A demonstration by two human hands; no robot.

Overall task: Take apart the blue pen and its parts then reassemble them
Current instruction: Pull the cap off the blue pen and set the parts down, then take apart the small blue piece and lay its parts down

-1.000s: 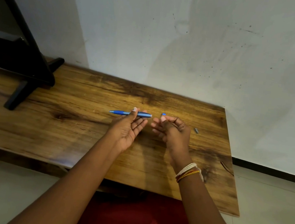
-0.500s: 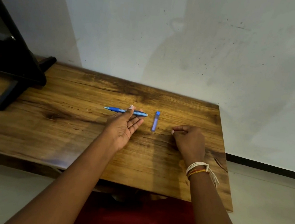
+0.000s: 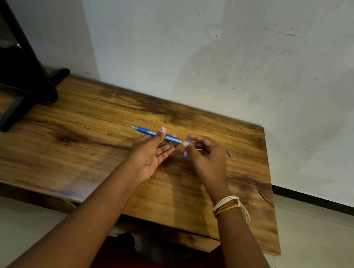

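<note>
My left hand (image 3: 150, 153) grips pen (image 3: 149, 133) mid-frame over table (image 3: 59, 141); right hand (image 3: 207, 157) fingers curled, pinching something thin, can't tell what.

Left hand (image 3: 151, 153) holds blue pen (image 3: 147, 132); right hand (image 3: 207, 157) beside it.

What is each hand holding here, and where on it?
The left hand pinches the blue pen barrel mid-length. The right hand has its fingertips at the barrel's rear end; what it pinches cannot be told.
</note>
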